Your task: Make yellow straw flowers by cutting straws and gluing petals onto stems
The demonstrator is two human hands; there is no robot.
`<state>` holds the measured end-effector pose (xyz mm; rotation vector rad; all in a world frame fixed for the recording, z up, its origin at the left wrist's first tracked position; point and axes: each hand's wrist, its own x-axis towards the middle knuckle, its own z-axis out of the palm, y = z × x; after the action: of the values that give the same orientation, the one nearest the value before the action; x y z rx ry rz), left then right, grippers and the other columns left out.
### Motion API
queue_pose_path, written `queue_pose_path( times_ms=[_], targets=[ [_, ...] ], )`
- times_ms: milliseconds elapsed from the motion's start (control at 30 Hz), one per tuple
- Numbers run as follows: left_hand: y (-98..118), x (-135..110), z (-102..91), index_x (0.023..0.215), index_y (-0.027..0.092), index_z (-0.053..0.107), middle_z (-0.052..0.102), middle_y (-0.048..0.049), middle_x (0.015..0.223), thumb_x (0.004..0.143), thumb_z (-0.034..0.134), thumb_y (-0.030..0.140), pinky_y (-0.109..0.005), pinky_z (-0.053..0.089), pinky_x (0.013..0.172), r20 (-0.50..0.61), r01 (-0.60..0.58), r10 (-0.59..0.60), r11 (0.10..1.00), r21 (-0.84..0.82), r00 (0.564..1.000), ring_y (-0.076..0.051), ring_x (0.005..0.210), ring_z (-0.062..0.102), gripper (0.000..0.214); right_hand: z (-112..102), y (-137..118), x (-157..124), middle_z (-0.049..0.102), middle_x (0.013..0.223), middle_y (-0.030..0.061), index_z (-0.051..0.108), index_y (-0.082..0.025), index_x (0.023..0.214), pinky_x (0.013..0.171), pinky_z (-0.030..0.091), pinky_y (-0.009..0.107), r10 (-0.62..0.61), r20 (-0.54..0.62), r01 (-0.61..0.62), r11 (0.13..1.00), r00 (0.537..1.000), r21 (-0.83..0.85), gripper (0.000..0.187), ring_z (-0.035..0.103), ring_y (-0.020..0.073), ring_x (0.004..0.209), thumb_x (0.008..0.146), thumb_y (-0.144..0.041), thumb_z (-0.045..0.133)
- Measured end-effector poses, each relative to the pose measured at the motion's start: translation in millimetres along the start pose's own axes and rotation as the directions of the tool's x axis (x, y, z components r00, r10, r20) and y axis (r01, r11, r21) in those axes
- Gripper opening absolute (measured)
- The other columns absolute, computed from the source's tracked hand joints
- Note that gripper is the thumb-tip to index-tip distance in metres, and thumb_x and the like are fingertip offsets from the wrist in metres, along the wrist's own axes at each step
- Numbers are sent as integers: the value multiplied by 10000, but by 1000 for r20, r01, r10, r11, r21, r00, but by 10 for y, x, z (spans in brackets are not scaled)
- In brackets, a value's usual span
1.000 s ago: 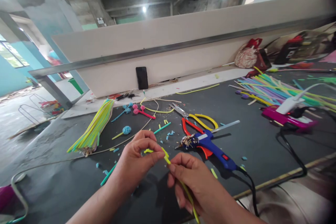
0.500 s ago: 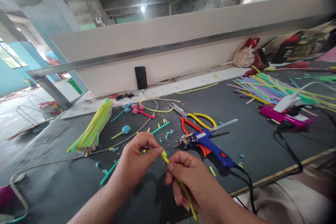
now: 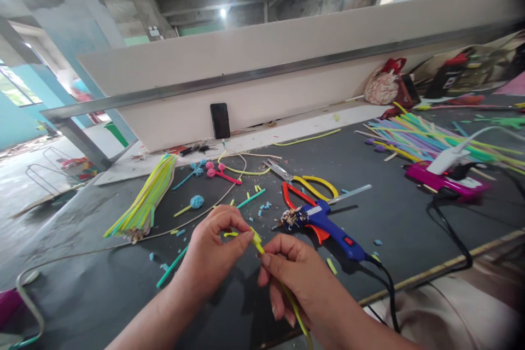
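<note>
A yellow pipe cleaner [image 3: 296, 306] runs between my hands, its upper end wound into a small thick coil. My left hand [image 3: 221, 249] pinches that coiled end between thumb and forefinger. Just below the coil, my right hand [image 3: 293, 273] grips the stem, and the tail hangs down past the palm. Right of my hands lies a blue glue gun [image 3: 338, 232] with a clear glue stick in its back and clumped residue near the nozzle. Scissors [image 3: 309, 188] with red and yellow handles lie partly under it. A teal pipe cleaner [image 3: 174, 267] passes behind my left wrist.
A bundle of yellow and green pipe cleaners [image 3: 145, 197] lies at left, near a blue pompom-like ball [image 3: 197, 202] on a stem and pink twisted pieces [image 3: 221, 172]. A phone [image 3: 220, 121] leans on the partition. A magenta power strip [image 3: 447, 181] and black cables sit at right.
My left thumb and fingers have shifted slightly at the coiled end, showing a little more yellow beside them. My right hand holds nearly the same place; the table items have not moved.
</note>
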<state>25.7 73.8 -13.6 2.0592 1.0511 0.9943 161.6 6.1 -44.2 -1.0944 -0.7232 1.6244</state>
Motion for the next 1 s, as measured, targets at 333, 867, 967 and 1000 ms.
queue_pose_path(
  times_ms=[333,867,967,1000],
  targets=[
    [-88,43,-124,692,186,590,558,-18,842,720,616,205,-245,410,680,-60,-25,27,999,20,998,-137,759,525,43,-3,-5,15,606,541,-60,458,-190,702,239,285,124,19,-27,-20,999,999,-42,191,484,45,277,731,-330,585],
    [-45,1,-33,846,211,573,544,-16,919,645,668,193,-267,411,705,111,24,-36,993,112,993,-162,822,505,223,23,43,28,584,529,-69,455,-193,700,237,324,125,-34,-99,13,978,994,-208,141,498,51,276,748,-292,543],
    [-64,16,-62,872,209,577,541,-17,937,642,677,204,-271,411,721,145,49,-58,996,69,988,-161,831,505,251,18,55,31,572,519,-78,452,-194,707,234,321,121,-38,-105,14,975,994,-222,120,494,48,273,753,-278,525],
    [-65,17,-67,889,209,578,539,-17,942,638,684,211,-271,411,725,157,58,-64,997,47,985,-162,837,504,272,15,60,32,571,518,-81,450,-196,705,232,319,121,-39,-107,14,975,993,-222,119,491,47,270,751,-277,522]
  ],
)
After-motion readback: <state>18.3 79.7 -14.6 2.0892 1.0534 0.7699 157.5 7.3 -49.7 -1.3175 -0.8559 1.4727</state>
